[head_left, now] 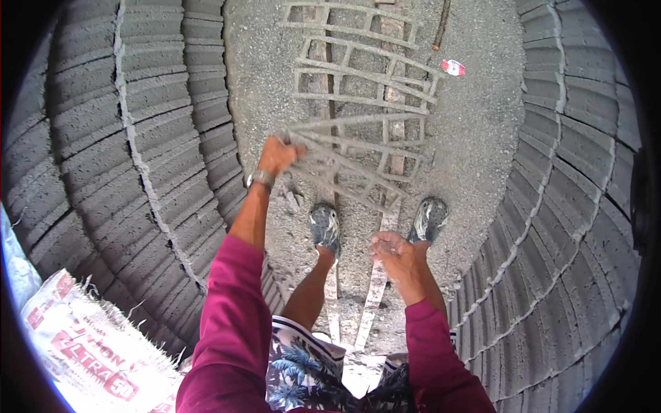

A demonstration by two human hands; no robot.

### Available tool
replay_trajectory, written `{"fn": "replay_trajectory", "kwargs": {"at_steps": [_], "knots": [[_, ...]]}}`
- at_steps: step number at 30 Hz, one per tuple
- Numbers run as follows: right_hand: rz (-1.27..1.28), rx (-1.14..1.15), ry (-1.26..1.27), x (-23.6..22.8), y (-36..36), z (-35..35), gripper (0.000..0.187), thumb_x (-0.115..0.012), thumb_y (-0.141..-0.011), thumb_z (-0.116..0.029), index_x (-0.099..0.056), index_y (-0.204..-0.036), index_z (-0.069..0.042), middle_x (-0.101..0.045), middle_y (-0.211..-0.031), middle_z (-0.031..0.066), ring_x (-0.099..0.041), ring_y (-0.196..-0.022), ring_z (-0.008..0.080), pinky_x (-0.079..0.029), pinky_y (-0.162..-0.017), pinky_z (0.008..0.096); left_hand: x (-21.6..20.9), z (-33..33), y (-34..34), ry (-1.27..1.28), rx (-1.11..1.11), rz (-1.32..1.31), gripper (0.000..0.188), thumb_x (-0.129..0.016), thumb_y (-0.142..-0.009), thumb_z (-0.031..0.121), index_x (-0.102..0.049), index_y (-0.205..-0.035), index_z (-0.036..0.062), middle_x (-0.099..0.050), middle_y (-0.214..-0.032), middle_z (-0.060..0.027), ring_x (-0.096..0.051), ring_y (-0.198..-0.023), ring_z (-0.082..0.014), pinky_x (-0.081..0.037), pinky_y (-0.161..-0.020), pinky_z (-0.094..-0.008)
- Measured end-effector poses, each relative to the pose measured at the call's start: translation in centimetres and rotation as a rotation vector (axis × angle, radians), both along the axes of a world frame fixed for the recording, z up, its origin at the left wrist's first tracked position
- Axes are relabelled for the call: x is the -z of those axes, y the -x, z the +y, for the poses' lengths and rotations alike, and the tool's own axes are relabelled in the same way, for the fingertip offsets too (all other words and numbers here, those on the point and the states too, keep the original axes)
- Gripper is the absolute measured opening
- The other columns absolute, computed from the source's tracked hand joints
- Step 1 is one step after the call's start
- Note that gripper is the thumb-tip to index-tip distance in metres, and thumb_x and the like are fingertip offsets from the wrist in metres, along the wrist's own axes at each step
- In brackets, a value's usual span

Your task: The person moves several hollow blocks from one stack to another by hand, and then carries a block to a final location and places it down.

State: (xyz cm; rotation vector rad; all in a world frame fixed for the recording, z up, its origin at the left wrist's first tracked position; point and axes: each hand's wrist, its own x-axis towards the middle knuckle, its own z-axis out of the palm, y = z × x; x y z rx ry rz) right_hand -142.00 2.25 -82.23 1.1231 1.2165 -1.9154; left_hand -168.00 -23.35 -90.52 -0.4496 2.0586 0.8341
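Observation:
My left hand (279, 155), with a watch at the wrist, is closed on the left end of a grey ladder-shaped frame (344, 171). The frame slants down to the right and is slightly blurred. Under and beyond it lies another ladder-shaped frame (403, 144). My right hand (398, 260) is held above a pale wooden strip (370, 303), near my right shoe, with its fingers loosely bent and nothing visible in them. Farther off, several similar frames (361, 71) lie across two wooden strips on the gravelly ground.
Tall stacks of grey ribbed concrete pieces rise on the left (155, 117) and on the right (537, 206). A white sack with red print (89, 344) is at lower left. A red and white wrapper (453, 67) and a brown rod (441, 27) lie at the far right.

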Motion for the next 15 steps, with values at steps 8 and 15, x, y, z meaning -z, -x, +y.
{"fn": "replay_trajectory", "kwargs": {"at_steps": [8, 15], "knots": [[-0.176, 0.043, 0.08, -1.0, -4.3, 3.7, 0.031, -0.066, -0.093, -0.022, -0.062, -0.11, 0.004, -0.068, -0.087, 0.0094, -0.066, -0.071, 0.0148, -0.053, -0.059, 0.0255, -24.2, 6.5, -4.7, -0.111, 0.086, 0.347, 0.024, -0.07, -0.077, 0.02, -0.07, -0.093, 0.0024, -0.067, -0.078, -0.005, -0.058, -0.069, -0.0118, -0.048, -0.065, -0.032], [-0.229, 0.094, -0.11, 1.0, -0.7, 6.8, 0.023, -0.066, -0.092, -0.022, -0.063, -0.102, -0.001, -0.066, -0.075, 0.0083, -0.064, -0.061, 0.0161, -0.053, -0.056, 0.0271, -33.1, 4.2, 0.1, -0.321, -0.705, 0.472, 0.021, -0.069, -0.079, 0.013, -0.067, -0.09, -0.0037, -0.066, -0.075, -0.009, -0.065, -0.08, -0.0224, -0.05, -0.083, -0.0385]]}}
